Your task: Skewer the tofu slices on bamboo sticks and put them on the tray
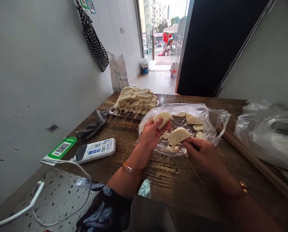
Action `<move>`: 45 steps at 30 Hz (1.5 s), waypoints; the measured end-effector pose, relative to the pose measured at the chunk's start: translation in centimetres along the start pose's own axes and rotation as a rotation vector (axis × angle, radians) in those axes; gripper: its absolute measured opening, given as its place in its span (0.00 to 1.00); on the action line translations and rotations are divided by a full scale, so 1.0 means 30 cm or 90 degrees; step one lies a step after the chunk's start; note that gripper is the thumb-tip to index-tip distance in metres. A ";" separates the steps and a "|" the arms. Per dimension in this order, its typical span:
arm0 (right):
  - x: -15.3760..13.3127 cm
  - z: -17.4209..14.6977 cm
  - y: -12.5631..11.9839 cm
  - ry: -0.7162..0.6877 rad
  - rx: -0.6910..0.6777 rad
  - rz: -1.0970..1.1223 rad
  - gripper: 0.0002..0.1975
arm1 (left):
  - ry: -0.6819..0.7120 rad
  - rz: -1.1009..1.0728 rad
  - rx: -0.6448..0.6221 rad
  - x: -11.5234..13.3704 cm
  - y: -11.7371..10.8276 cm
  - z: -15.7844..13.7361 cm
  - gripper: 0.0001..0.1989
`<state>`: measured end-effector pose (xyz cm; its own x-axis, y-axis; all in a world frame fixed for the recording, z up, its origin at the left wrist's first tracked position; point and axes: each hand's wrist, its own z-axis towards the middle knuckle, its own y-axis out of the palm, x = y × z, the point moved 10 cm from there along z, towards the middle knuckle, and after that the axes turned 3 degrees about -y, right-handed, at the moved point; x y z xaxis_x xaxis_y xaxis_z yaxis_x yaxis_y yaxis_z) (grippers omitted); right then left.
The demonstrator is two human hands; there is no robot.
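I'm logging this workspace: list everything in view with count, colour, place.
Table: one, brown, centre
Tray: one, silvery, far left
Skewered slices: uncounted pile, cream, on tray
Plastic bag: one, clear, mid-table
Loose slices: several, cream, on or in bag
Held slices: at least two, cream, centre
Sticks: one bundle, brown, right
Plastic heap: one, clear, right
Cloth: one, grey, left
Device: one, white, left
Card: one, green, left
Cable: at least one, white, lower left
Checked fabric: one, black and white, left
Sack: one, whitish, beyond table
Doorway buckets: two, whitish, beyond table
Bracelets: two, amber and gold, wrists
Left hand: one, centre
Right hand: one, centre right
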<state>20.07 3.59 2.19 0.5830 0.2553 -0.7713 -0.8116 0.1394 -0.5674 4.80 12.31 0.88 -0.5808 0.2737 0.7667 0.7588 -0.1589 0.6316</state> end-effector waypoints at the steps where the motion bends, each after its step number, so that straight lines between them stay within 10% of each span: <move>1: -0.002 0.001 0.000 -0.002 0.000 -0.004 0.13 | 0.001 -0.001 0.001 -0.001 -0.001 0.001 0.15; 45: 0.022 0.004 0.023 0.026 0.044 0.048 0.15 | 0.068 0.070 0.005 -0.057 0.050 -0.034 0.20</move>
<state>19.90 3.98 1.32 0.5205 0.2287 -0.8227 -0.8528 0.1866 -0.4877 6.63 10.64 0.61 -0.5221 0.1518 0.8393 0.8215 -0.1752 0.5427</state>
